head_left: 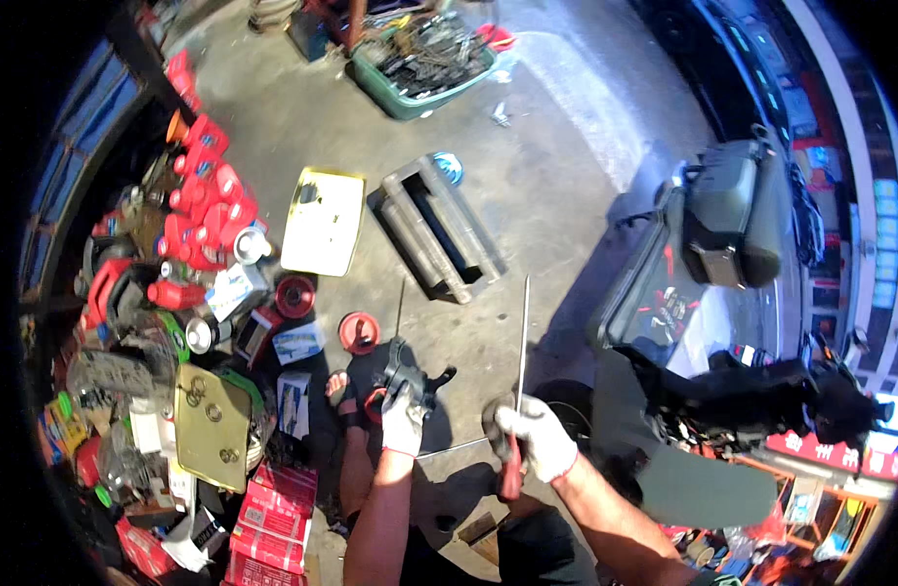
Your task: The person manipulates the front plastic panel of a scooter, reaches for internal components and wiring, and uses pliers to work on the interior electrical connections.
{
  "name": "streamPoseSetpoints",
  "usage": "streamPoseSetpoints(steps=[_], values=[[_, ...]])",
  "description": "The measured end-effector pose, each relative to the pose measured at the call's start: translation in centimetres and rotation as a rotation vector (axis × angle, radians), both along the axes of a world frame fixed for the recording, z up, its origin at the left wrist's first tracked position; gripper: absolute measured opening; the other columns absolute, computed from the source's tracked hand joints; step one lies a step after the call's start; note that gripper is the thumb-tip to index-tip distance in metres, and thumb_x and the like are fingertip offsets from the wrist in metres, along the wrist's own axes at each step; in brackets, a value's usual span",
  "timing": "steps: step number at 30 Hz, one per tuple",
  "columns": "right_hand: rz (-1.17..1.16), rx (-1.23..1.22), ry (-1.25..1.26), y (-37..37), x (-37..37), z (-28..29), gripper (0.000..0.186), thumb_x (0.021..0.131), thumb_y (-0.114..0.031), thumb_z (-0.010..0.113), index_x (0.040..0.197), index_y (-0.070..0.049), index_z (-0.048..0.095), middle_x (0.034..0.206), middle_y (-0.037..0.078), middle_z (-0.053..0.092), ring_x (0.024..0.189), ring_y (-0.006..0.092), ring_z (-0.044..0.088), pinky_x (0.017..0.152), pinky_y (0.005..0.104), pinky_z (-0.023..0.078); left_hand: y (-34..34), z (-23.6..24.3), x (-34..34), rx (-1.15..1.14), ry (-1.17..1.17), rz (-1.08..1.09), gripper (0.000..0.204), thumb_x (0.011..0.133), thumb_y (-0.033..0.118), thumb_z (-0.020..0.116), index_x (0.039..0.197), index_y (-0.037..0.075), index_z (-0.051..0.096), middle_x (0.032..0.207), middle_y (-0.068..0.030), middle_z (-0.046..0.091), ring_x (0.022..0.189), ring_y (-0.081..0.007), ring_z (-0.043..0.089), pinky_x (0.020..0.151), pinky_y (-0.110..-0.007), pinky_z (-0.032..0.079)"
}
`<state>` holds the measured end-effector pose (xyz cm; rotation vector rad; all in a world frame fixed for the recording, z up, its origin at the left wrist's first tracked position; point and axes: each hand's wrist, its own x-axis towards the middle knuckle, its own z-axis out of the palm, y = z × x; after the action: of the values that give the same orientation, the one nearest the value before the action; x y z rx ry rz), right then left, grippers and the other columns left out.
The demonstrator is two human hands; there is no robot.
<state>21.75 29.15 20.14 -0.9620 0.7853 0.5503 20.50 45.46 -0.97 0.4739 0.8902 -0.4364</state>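
Observation:
My left hand [404, 420], in a white work glove, grips a dark metal part [410, 373] with a thin rod sticking up from it. My right hand [538, 436], also gloved, holds a long screwdriver [520, 352] by its red handle, the shaft pointing up and away from me. The two hands are a short way apart above the concrete floor. A thin metal rod [454, 449] lies on the floor between them. My foot in a sandal [339, 388] shows just left of the left hand.
A motor scooter [708, 293] stands at the right. A grey metal frame [437, 227] and a yellowish panel [323, 221] lie ahead. Red oil bottles [200, 205], red caps [358, 333], boxes and a brass-coloured plate [212, 425] crowd the left. A green crate of tools [421, 61] sits far ahead.

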Motion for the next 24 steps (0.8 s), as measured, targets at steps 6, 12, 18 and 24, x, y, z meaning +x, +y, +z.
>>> streamPoseSetpoints(steps=[6,12,18,24], values=[[0.081,-0.241,0.105,-3.8,-13.8,12.6,0.026,0.094,-0.027,0.057,0.096,-0.001,0.059,0.068,0.002,0.055,0.053,0.0087,0.051,0.049,0.0221,0.042,-3.4,13.6,-2.4,0.007,-0.153,-0.335,0.017,0.089,0.013,0.06,0.105,0.009,0.059,0.093,-0.0019,0.063,0.079,-0.0125,0.06,0.063,-0.028,0.048],[0.191,-0.64,-0.017,-6.4,-24.6,22.0,0.029,0.092,-0.031,0.058,0.09,-0.003,0.057,0.063,0.005,0.056,0.05,0.0148,0.053,0.047,0.0295,0.04,-7.9,24.7,-6.3,0.299,-0.455,-0.847,0.016,0.092,0.017,0.054,0.099,0.004,0.059,0.089,-0.0015,0.06,0.075,-0.0104,0.054,0.065,-0.026,0.042],[-0.527,-0.486,-0.198,-10.3,-34.8,29.6,0.02,0.093,-0.017,0.055,0.105,-0.002,0.06,0.071,0.0,0.056,0.059,0.0075,0.051,0.054,0.0238,0.042,-18.1,42.9,-11.9,-0.094,-0.786,-1.303,0.034,0.089,0.02,0.055,0.114,-0.003,0.055,0.099,-0.0071,0.062,0.084,-0.0146,0.056,0.078,-0.032,0.046],[-0.789,-0.62,-0.406,-21.2,-42.8,35.0,0.019,0.093,-0.009,0.048,0.104,-0.001,0.062,0.071,0.0,0.058,0.057,0.0059,0.05,0.051,0.0216,0.043,-31.5,56.0,-21.3,-0.085,-0.755,-1.276,0.034,0.086,0.016,0.059,0.115,0.0,0.054,0.102,-0.0043,0.06,0.094,-0.014,0.054,0.087,-0.031,0.042]])
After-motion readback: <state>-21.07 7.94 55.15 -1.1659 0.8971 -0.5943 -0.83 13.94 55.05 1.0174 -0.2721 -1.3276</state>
